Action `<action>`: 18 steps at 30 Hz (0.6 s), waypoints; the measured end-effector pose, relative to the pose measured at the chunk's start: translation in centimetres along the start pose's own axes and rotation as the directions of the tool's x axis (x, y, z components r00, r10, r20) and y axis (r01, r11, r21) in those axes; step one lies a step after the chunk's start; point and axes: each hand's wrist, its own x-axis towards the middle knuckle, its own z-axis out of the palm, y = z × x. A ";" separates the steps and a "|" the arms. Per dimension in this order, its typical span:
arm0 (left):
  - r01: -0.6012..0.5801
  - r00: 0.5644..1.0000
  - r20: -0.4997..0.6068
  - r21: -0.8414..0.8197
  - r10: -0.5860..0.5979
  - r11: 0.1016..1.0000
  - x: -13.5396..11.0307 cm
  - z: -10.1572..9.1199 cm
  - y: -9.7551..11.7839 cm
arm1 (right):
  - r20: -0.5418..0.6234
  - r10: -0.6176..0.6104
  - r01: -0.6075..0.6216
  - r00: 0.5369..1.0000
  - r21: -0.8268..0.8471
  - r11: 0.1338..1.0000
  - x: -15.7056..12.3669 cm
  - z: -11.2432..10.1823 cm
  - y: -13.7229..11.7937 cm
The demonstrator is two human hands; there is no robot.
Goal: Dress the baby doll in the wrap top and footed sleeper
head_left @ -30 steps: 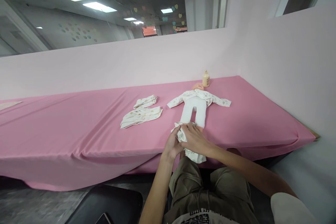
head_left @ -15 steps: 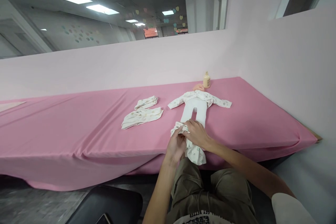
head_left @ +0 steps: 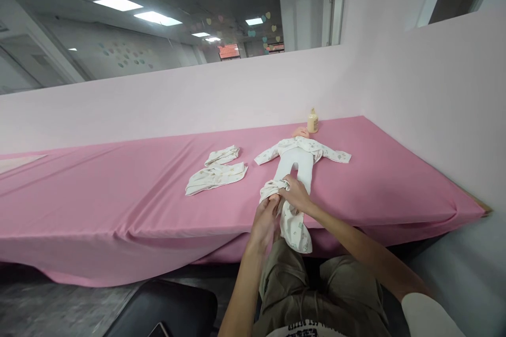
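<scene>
A baby doll [head_left: 298, 155] lies on its back on the pink-covered table, its head toward the wall. It wears a white patterned long-sleeved top [head_left: 332, 153] and white leggings. White printed baby pants [head_left: 294, 231] are bunched around the lower end of one doll leg, with the other pant leg hanging over the table's front edge. My right hand [head_left: 296, 194] pinches the gathered fabric from the right. Closed around what looks like the doll's foot, my left hand [head_left: 264, 221] is just below the bunched cloth. The fingertips of both hands nearly meet there.
Two folded patterned garments [head_left: 216, 176] lie left of the doll. A cream pump bottle [head_left: 312, 121] stands behind the doll's head by the wall. The pink cloth [head_left: 98, 195] drapes over the front edge. A black seat [head_left: 166, 308] with a phone is at lower left.
The bunched pants have moved slightly up the doll's leg, and a bit of the foot now shows by my left hand. My right hand has shifted a little over the fabric.
</scene>
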 end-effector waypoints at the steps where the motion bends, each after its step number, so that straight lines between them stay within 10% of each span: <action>1: -0.043 0.999 -0.011 0.078 0.044 0.996 0.0 -0.1 -0.1 | -0.012 -0.011 0.011 1.000 -0.059 0.998 0.1 0.0 0.2; 14: -0.372 0.838 -0.176 0.507 0.516 0.778 2.7 -2.2 -0.7 | -0.108 -0.102 0.090 0.989 -0.110 0.990 -4.6 -2.6 1.4; 18: -0.455 0.770 0.092 0.773 0.631 0.442 3.0 -2.9 -0.9 | -0.232 -0.023 0.017 0.972 -0.028 0.999 -9.8 -3.8 4.5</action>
